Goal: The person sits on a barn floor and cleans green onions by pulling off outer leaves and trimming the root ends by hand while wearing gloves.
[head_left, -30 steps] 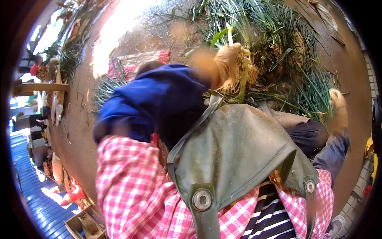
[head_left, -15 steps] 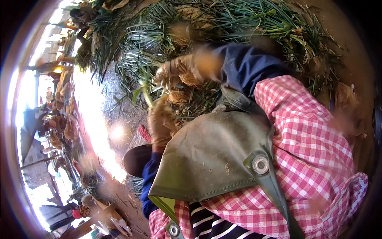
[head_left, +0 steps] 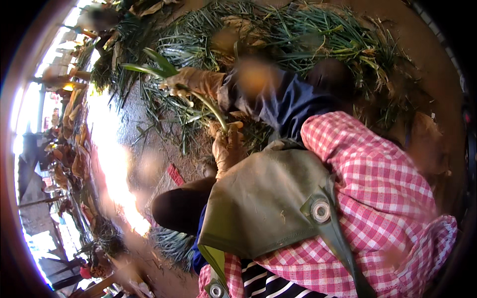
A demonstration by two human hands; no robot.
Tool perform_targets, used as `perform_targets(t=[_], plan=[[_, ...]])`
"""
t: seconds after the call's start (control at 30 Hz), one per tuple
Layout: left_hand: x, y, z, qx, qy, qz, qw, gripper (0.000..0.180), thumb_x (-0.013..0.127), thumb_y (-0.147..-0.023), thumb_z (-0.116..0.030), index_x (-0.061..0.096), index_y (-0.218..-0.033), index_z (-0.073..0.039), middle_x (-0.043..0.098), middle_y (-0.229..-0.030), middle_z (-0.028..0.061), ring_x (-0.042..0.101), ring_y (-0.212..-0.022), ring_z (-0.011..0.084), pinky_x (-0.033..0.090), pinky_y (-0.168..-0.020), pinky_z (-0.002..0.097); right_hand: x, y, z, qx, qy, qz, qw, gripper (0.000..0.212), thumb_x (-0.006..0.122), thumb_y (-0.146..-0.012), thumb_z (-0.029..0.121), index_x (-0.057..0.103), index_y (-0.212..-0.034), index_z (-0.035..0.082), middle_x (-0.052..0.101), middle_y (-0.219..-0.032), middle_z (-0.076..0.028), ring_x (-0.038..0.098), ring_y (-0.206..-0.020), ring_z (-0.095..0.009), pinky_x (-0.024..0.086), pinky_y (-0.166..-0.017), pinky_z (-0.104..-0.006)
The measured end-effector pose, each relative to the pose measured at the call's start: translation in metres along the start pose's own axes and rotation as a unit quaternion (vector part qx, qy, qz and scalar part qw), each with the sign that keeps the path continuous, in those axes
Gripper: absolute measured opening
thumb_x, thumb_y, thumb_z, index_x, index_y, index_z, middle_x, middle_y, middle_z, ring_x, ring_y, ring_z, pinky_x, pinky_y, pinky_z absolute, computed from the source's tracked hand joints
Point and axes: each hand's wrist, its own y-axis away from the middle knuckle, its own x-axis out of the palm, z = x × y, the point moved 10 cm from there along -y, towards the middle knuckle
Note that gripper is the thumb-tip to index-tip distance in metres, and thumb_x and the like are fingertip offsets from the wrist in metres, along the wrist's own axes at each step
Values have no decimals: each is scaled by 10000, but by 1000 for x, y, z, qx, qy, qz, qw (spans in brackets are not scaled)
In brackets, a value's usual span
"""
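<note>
Now I see 1 long green stalk point(head_left: 212, 107) near 11 o'clock from the centre of my view, held by 2 hands. The right hand point(head_left: 191, 80) is curled around it beside its leaves; the left hand point(head_left: 228, 151), close to the centre, pinches its lower end. Heaped greens point(head_left: 308, 37) lie toward 1 o'clock, the olive apron point(head_left: 268, 198) at 5.

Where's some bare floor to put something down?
Brown floor right of the green heap looks bare, and so does a patch between the sunlit strip and the red-edged sheet. It's crowded in the heap beyond the right hand.
</note>
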Motion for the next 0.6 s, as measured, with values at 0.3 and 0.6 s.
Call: perform_targets(t=[0.3, 0.6], plan=[[2, -62, 50, 9, 325, 46, 944, 114, 584, -872, -122, 625, -939, -39, 566, -717, -12, 489, -569, 60, 397, -496, 190, -49, -50, -56, 65, 115, -154, 979, 348, 644, -846, 249, 528, -1057, -2, 609, -820, -81, 568, -629, -164, 468, -495, -264], [4, -59, 107, -161, 279, 66, 945, 285, 588, -853, -293, 662, -913, -25, 471, -528, -4, 433, -403, 98, 356, -387, 210, -246, 48, -60, 78, 598, -439, 666, 571, 577, -833, 433, 462, -1242, 51, 521, -1215, -173, 537, -1063, -305, 424, -871, -394]])
